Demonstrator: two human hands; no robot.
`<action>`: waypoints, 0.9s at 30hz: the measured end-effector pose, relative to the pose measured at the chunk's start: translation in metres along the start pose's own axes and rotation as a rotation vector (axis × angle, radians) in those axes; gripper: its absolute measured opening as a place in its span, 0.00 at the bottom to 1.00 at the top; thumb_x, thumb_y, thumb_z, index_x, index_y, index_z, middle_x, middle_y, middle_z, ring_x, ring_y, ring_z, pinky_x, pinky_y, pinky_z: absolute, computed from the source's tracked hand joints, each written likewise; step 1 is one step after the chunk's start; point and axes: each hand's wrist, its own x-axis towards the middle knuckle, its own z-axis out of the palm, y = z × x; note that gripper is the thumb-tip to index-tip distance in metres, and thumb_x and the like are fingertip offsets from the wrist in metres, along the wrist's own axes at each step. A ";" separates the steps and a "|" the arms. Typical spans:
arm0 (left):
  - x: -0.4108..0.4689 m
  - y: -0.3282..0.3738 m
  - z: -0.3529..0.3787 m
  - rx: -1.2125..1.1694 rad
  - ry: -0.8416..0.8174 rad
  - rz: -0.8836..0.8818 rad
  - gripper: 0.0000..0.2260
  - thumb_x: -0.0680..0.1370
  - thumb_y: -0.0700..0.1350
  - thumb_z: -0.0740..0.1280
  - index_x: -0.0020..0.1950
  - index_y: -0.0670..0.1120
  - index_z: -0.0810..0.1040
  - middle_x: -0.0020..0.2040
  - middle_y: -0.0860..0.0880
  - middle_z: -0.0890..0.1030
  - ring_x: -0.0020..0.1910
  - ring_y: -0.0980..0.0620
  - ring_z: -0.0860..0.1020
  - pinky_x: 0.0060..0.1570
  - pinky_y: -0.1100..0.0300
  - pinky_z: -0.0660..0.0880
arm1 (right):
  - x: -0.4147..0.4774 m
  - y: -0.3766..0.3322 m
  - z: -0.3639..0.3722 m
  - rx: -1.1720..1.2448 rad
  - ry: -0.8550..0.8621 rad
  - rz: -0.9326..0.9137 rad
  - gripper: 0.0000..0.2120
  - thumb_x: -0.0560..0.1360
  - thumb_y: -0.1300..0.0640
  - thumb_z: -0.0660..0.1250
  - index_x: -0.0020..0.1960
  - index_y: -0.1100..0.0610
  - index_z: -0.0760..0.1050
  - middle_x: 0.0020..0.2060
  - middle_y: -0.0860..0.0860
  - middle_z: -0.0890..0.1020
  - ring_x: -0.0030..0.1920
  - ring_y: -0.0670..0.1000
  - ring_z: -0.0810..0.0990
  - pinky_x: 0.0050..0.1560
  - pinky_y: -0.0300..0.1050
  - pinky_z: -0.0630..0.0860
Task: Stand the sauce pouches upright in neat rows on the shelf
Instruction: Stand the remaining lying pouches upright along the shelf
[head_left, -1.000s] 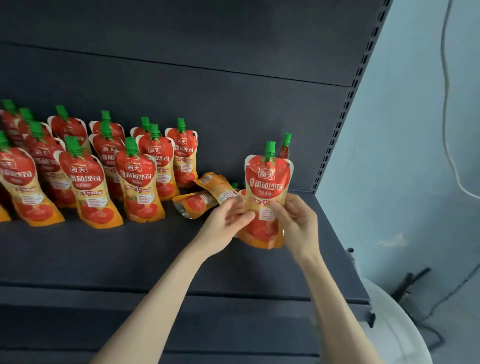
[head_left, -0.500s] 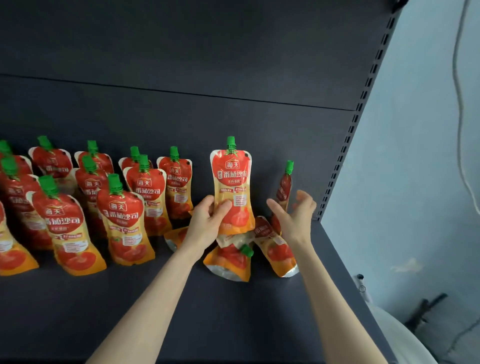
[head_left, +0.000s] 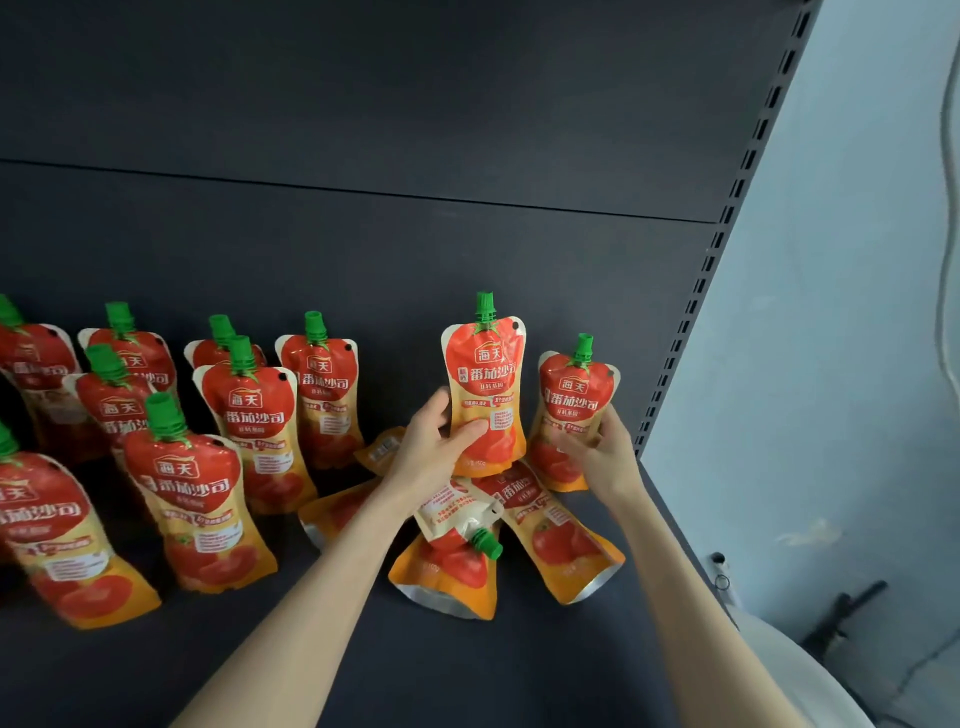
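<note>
On the dark shelf (head_left: 467, 675), nearest to the viewer, a flat pouch (head_left: 447, 577) is seen lying with its green cap turned to the front. A second flat pouch (head_left: 566, 540) lies touching it on the right. A half-hidden pouch (head_left: 332, 514) lies behind the left forearm. Just above these, the middle pouch (head_left: 485, 384) is held upright by the left hand (head_left: 426, 452). The thumb (head_left: 470, 428) is pressed on its front label and the other fingers are curled behind its left edge. Whether its bottom rests on something cannot be told. Just beside it on the right, the right pouch (head_left: 574, 410) is kept upright by the right hand (head_left: 597, 457), whose fingers are curled round its lower right side. To the left, the standing pouches (head_left: 197, 499) are arranged in rows with caps up. The rows reach back near to the dark back panel (head_left: 363, 104).
</note>
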 end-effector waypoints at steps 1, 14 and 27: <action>0.001 -0.001 -0.002 0.015 0.001 0.001 0.14 0.76 0.47 0.67 0.60 0.56 0.69 0.55 0.58 0.78 0.56 0.57 0.77 0.50 0.62 0.76 | 0.000 0.001 0.001 0.005 0.022 0.001 0.21 0.71 0.58 0.72 0.61 0.56 0.69 0.55 0.51 0.80 0.54 0.51 0.79 0.54 0.48 0.76; -0.002 -0.002 -0.018 0.080 0.015 0.029 0.10 0.77 0.46 0.66 0.52 0.60 0.70 0.52 0.59 0.79 0.53 0.57 0.78 0.50 0.61 0.77 | -0.003 -0.001 0.008 0.030 0.095 0.017 0.26 0.72 0.56 0.72 0.65 0.57 0.64 0.59 0.51 0.73 0.57 0.50 0.76 0.55 0.45 0.74; -0.059 0.002 -0.032 -0.083 0.131 0.030 0.08 0.77 0.45 0.65 0.53 0.56 0.74 0.53 0.55 0.81 0.52 0.58 0.80 0.45 0.65 0.78 | -0.061 0.001 0.014 -0.427 -0.279 0.125 0.27 0.67 0.41 0.72 0.60 0.53 0.73 0.53 0.49 0.80 0.52 0.51 0.79 0.48 0.42 0.73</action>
